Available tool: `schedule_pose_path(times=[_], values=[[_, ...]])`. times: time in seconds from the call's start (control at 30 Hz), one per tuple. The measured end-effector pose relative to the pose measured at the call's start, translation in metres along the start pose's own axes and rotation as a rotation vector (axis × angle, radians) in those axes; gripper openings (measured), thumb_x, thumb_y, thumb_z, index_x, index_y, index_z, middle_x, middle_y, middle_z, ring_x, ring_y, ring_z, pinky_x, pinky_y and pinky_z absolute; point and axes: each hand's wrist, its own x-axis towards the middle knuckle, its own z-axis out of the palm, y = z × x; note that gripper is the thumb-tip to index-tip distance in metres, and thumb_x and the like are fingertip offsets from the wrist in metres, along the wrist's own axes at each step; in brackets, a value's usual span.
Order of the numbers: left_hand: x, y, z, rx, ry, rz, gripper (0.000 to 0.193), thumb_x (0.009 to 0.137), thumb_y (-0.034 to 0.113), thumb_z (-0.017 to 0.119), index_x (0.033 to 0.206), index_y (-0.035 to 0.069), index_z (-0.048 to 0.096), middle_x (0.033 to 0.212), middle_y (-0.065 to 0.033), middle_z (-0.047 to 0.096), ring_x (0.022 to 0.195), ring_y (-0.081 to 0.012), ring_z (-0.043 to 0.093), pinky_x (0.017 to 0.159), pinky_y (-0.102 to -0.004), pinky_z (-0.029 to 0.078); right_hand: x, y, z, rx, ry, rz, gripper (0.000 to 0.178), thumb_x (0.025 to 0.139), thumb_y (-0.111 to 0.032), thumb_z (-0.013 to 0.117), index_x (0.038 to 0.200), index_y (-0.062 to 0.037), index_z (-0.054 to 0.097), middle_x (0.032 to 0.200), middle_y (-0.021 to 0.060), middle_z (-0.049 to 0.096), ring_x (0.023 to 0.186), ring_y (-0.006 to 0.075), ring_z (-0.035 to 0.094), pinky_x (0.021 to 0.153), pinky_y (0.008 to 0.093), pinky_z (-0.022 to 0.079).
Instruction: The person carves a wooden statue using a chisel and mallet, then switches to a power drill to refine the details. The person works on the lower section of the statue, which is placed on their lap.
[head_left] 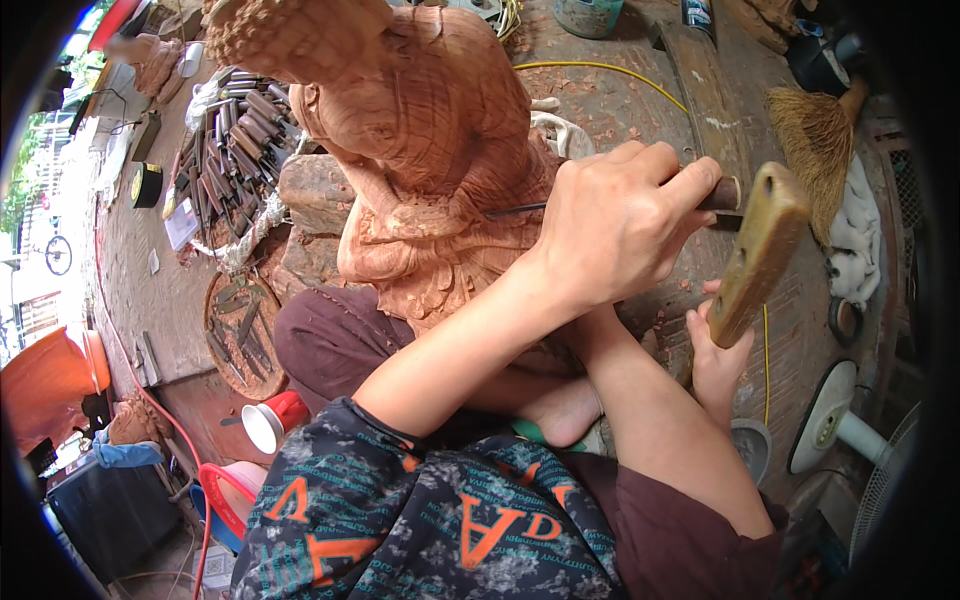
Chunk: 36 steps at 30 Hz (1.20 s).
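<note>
While the left hand [615, 225] is clamped round a chisel [600, 205], lots of stuff crowds the floor around it. Up and left of that hand, beyond the carving, a spread of spare chisels [235, 150] lies fanned out w/ dark handles; below those sits a round tray [243, 335] w/ more tools. A straw brush [815, 140] lies just right of the hand, past the mallet, and a white cloth [862, 240] is beside it. A yellow cord [600, 68] curves across the floor above the hand. Lower left, well apart, are a red-and-white lamp [272, 420] and an orange bucket [50, 375]. The person's own left forearm crosses over the right one, hiding part of it.

The right hand [715, 355], fingers closed on the handle, holds a flat wooden mallet [760, 250] upright, its face just beside the chisel's butt end. The chisel's thin blade points left into the wooden statue [420, 130], a reddish-brown carved figure w/ fine ribbed grooves, standing directly left of the left hand. Tip contact can't be told exactly.
</note>
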Motion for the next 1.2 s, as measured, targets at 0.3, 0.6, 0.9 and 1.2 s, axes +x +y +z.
schedule_pose_path(times=[0.3,0.6,0.9,1.2], values=[[0.006,0.015,0.005,0.133,-0.032,-0.043,0.031,0.067,0.022,0.071,0.092,0.007,0.059,0.071,-0.0071,0.054,0.065,-0.0235,0.059,0.052,-0.0363,0.048,0.006,-0.002,-0.003,0.113,-0.046,0.106,0.030,0.074,0.006,0.060,0.104,0.0023,0.055,0.083,0.0036,0.053,0.073,0.0100,0.049,0.070,0.0248,0.042],[0.001,0.007,-0.009,-0.017,0.003,0.018,0.026,0.071,0.024,0.070,0.092,0.013,0.059,0.069,-0.0051,0.050,0.061,-0.0231,0.057,0.047,-0.0356,0.045,0.006,-0.013,-0.006,0.146,0.037,0.024,0.029,0.074,0.006,0.060,0.103,0.0019,0.055,0.088,0.0040,0.053,0.075,0.0098,0.048,0.075,0.0252,0.040],[-0.018,0.053,0.011,-0.058,-0.280,-0.201,0.022,0.082,0.019,0.059,0.094,0.002,0.052,0.069,-0.0109,0.056,0.058,-0.0248,0.060,0.046,-0.0335,0.046,-0.013,0.005,-0.005,0.153,0.080,-0.015,0.034,0.074,0.006,0.062,0.107,0.0024,0.056,0.084,0.0046,0.055,0.073,0.0133,0.051,0.066,0.0281,0.044],[-0.063,0.040,-0.065,0.163,-0.325,-0.418,0.073,0.079,0.029,0.067,0.135,-0.006,0.035,0.069,-0.0100,0.060,0.054,-0.0221,0.061,0.048,-0.0332,0.047,-0.021,0.017,-0.004,0.168,-0.134,0.276,0.030,0.076,0.006,0.061,0.104,-0.0034,0.054,0.072,-0.0023,0.048,0.069,0.0056,0.046,0.066,0.0233,0.039]])
